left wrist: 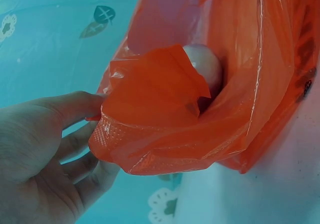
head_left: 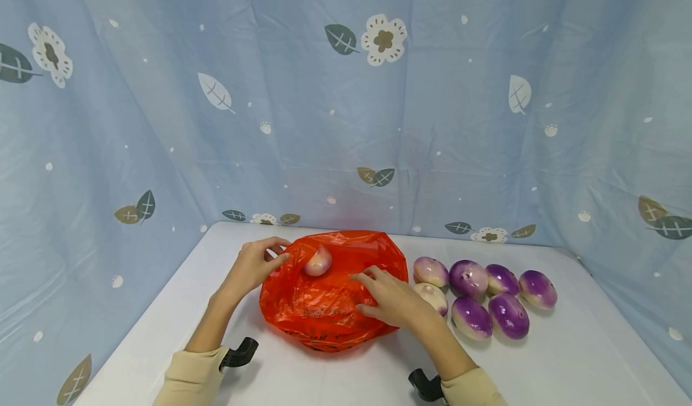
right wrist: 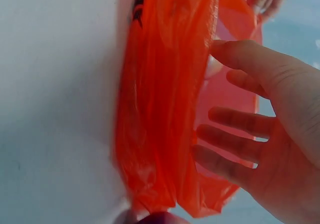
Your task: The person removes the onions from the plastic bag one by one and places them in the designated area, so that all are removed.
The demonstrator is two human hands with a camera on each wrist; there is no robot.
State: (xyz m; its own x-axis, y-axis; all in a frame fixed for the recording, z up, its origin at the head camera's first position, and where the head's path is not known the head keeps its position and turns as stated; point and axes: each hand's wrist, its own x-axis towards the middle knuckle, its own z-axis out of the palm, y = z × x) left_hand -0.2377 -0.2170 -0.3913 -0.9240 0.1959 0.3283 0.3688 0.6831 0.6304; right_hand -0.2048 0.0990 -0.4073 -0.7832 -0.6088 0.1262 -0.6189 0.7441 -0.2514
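Note:
A red plastic bag (head_left: 324, 301) lies spread on the white table, its mouth facing up. Inside it, toward the left, sits a pale pink, pointed onion (head_left: 318, 260), partly covered by a fold of bag in the left wrist view. My left hand (head_left: 254, 265) pinches the bag's left edge (left wrist: 107, 134) between thumb and fingers. Over the right part of the bag is my right hand (head_left: 391, 298), fingers spread and slightly bent, holding nothing. Its fingertips come right up to the bag's mouth in the right wrist view.
Several glossy purple-and-white onion-shaped vegetables (head_left: 508, 316) are grouped right of the bag, the nearest a whitish one (head_left: 432, 298) close to the right forearm. A blue patterned curtain (head_left: 303, 124) hangs behind and beside the white table (head_left: 567, 364).

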